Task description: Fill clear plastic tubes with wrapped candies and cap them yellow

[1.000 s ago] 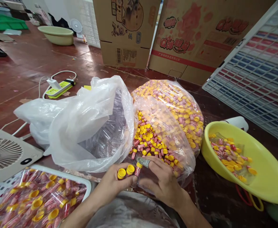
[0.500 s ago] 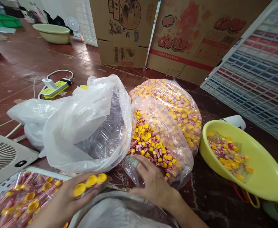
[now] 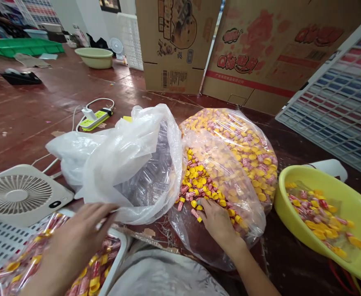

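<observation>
Tubes point(image 3: 198, 181) with yellow caps lie in the open bag point(image 3: 248, 230) at twelve o'clock of your right hand point(image 3: 217, 222); its fingertips dig in, closure hidden. Likely light, stiff, slick: pinch each mid-barrel. Your left hand point(image 3: 72, 242), at nine o'clock, hovers spread over the basket point(image 3: 1, 246).
</observation>
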The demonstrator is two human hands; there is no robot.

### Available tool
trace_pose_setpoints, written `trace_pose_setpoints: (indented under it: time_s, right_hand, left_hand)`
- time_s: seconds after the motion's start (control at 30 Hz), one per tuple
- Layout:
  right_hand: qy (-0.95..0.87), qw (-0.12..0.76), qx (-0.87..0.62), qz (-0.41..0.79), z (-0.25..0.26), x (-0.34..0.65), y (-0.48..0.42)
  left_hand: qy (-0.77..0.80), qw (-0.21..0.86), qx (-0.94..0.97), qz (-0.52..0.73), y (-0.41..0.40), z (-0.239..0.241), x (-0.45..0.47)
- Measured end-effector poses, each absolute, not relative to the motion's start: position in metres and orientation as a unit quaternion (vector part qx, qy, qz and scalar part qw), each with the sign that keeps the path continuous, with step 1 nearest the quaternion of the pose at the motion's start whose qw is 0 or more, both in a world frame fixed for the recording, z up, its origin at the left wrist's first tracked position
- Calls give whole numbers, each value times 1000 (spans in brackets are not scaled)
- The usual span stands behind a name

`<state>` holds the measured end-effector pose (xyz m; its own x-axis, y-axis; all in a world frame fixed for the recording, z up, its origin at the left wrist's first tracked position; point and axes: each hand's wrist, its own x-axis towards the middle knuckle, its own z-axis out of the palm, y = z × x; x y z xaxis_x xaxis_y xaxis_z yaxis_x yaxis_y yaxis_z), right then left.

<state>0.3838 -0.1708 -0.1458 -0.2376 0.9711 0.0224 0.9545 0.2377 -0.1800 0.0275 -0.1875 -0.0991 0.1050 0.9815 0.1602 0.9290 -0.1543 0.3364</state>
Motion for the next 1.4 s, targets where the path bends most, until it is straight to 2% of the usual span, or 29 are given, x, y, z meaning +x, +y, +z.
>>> trace_pose_setpoints:
  time_s: [0.07, 0.2, 0.27, 0.33, 0.43, 0.53, 0.6, 0.7, 0.87, 1.0, 1.1, 1.2, 1.27, 1.37, 1.4]
  right_hand:
    - [-785, 74, -612, 68, -144, 385, -171]
    - [-768, 116, -626, 66, -139, 392, -176]
    - [-732, 199, -643, 106, -134, 396, -183]
    - [-666, 322, -644, 197, -126, 396, -190]
    - [-554, 479, -602, 318, -114, 384, -197]
    - [-509, 552, -558, 352, -106, 365, -198]
    - [-530, 549, -537, 361, -102, 354, -197]
    - [-611, 486, -512, 359, -96, 347, -194]
    - [-788, 380, -424, 235, -90, 346, -194]
    - [-811, 376, -434, 111, -102, 339, -199]
    - [-805, 378, -451, 81, -105, 335, -201]
    - [-842, 317, -425, 105, -100, 345, -198]
    - [-848, 280, -435, 114, -100, 359, -196]
    - [-804, 228, -544, 75, -115, 377, -196]
    - [-791, 193, -577, 61, -123, 380, -198]
  left_hand:
    - [573, 76, 803, 144, -159, -102, 73]
    - [551, 120, 822, 74, -110, -114, 129]
    - [552, 129, 820, 81, -101, -118, 134]
    - [559, 149, 808, 116, -104, -117, 128]
    - [556, 306, 738, 231, -127, -107, 119]
    - [503, 528, 613, 305, -159, -96, 122]
    - [464, 634, 538, 305, -176, -90, 130]
    - [406, 734, 457, 296, -190, -87, 143]
    - [364, 781, 375, 342, -190, -89, 155]
    - [328, 822, 302, 354, -192, -94, 170]
    - [327, 826, 302, 346, -192, -94, 178]
    - [361, 779, 397, 325, -182, -91, 174]
    - [449, 645, 538, 307, -164, -89, 164]
    - [606, 334, 687, 223, -125, -91, 148]
    - [635, 266, 699, 193, -111, -93, 145]
